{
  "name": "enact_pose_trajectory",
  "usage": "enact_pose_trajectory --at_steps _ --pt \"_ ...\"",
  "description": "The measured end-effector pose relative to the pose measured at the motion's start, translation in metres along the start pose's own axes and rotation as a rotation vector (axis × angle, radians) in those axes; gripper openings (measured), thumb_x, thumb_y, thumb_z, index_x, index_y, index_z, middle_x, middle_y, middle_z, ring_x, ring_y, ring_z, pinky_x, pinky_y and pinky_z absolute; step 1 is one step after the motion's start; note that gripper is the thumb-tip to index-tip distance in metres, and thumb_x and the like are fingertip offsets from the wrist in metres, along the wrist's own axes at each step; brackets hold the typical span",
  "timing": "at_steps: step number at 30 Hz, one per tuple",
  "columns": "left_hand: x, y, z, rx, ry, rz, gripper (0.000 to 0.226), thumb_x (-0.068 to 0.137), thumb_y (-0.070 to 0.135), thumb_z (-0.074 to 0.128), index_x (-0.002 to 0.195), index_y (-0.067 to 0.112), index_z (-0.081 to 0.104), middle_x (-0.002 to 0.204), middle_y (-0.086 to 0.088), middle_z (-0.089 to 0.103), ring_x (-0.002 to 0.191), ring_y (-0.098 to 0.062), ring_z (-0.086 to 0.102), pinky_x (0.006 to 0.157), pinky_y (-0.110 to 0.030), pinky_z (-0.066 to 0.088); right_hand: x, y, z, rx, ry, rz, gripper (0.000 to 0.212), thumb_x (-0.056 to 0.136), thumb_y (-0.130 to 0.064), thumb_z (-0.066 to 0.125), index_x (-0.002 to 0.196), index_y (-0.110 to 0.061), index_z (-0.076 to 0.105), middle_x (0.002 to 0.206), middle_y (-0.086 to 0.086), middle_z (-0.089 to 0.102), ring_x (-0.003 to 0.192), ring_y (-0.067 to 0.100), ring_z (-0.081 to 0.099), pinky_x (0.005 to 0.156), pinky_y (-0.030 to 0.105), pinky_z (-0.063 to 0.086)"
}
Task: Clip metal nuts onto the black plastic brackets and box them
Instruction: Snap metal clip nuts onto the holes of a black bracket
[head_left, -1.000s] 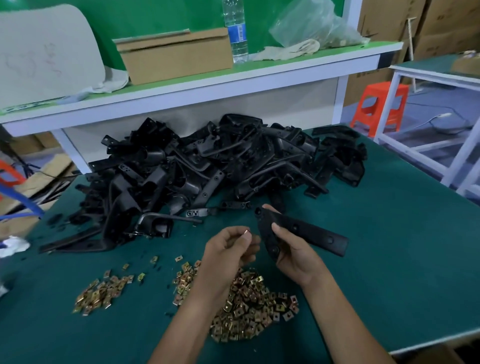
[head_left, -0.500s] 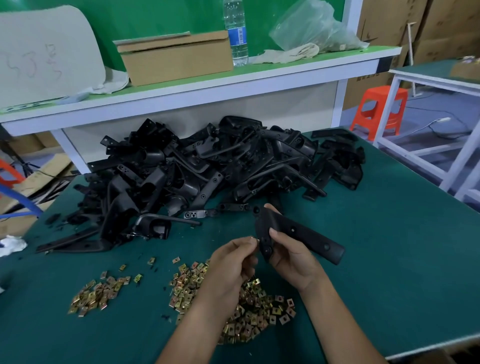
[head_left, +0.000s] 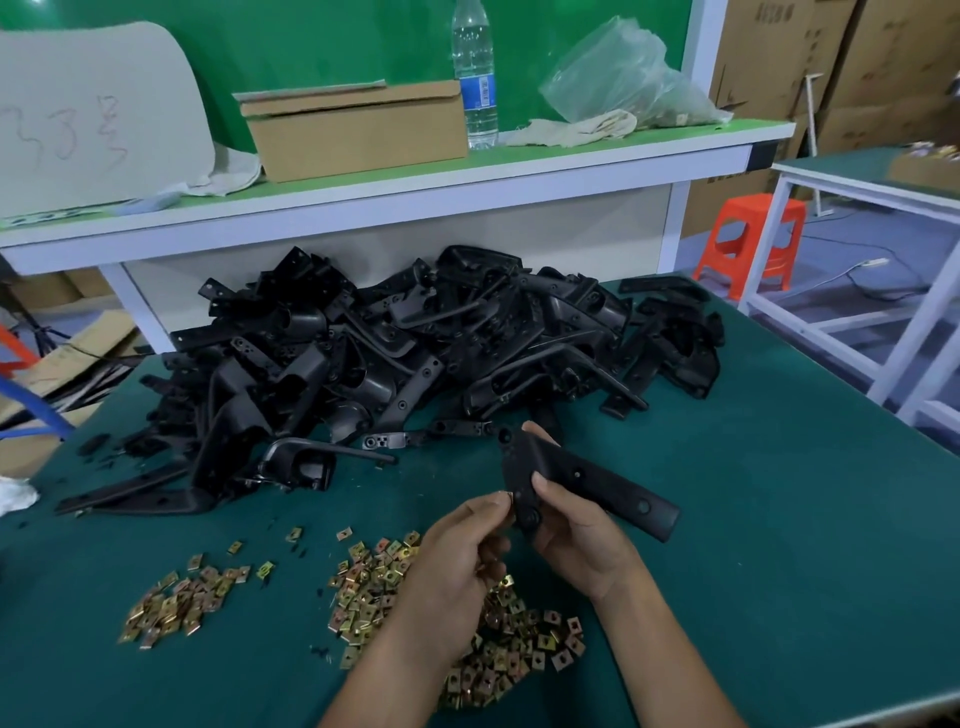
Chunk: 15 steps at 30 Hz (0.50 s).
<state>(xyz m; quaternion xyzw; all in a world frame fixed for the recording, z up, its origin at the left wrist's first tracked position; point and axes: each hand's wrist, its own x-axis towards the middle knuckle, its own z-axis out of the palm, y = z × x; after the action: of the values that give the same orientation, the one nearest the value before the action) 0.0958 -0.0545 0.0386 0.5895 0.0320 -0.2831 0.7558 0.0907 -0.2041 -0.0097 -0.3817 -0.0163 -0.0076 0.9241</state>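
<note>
Black bracket (head_left: 597, 480) is lying gripped in the right hand (head_left: 576, 540), long axis slanting away rightward; left hand (head_left: 457, 551) is pinching a metal nut (head_left: 505, 495) at its left edge

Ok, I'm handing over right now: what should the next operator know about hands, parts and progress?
Left hand pinches a small brass-coloured metal nut at the edge of the long black plastic bracket, which the right hand grips. Nut not visibly seated yet. Loose nuts lie in two heaps on the green table; the bracket pile behind. Brown cardboard box sits on the shelf; nothing visibly boxed.
</note>
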Motion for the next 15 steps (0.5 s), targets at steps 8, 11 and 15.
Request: enact_pose_trajectory --at_steps 8,11,15 --pt "0.001 -0.006 0.008 -0.113 0.175 -0.06 0.009 0.093 0.019 0.067 0.091 0.017 0.075 0.072 0.005 0.064 0.065 -0.011 0.05 0.059 -0.026 0.036 0.001 0.0 0.004 -0.105 0.005 -0.014 0.071 0.081 -0.026 0.085 0.144 -0.035 0.054 0.141 0.009 0.062 0.117 0.021 0.064 0.091 0.032 0.054" --pt "0.002 -0.01 0.01 -0.173 0.278 -0.086 0.007 0.093 0.017 0.068 0.09 0.014 0.073 0.068 0.003 0.061 0.063 -0.013 0.048 0.057 -0.027 0.035 0.002 0.004 0.006 -0.128 0.017 -0.025 0.071 0.08 -0.025 0.086 0.143 -0.033 0.055 0.14 0.012 0.062 0.117 0.025 0.063 0.091 0.035 0.054" --pt "0.002 -0.009 0.017 -0.344 0.311 -0.146 0.011 0.095 0.019 0.066 0.085 0.013 0.067 0.065 0.0 0.055 0.059 -0.014 0.044 0.056 -0.029 0.032 0.003 0.007 0.008 -0.134 0.038 -0.014 0.068 0.079 -0.025 0.086 0.14 -0.034 0.057 0.13 0.012 0.066 0.106 0.027 0.065 0.086 0.04 0.054"
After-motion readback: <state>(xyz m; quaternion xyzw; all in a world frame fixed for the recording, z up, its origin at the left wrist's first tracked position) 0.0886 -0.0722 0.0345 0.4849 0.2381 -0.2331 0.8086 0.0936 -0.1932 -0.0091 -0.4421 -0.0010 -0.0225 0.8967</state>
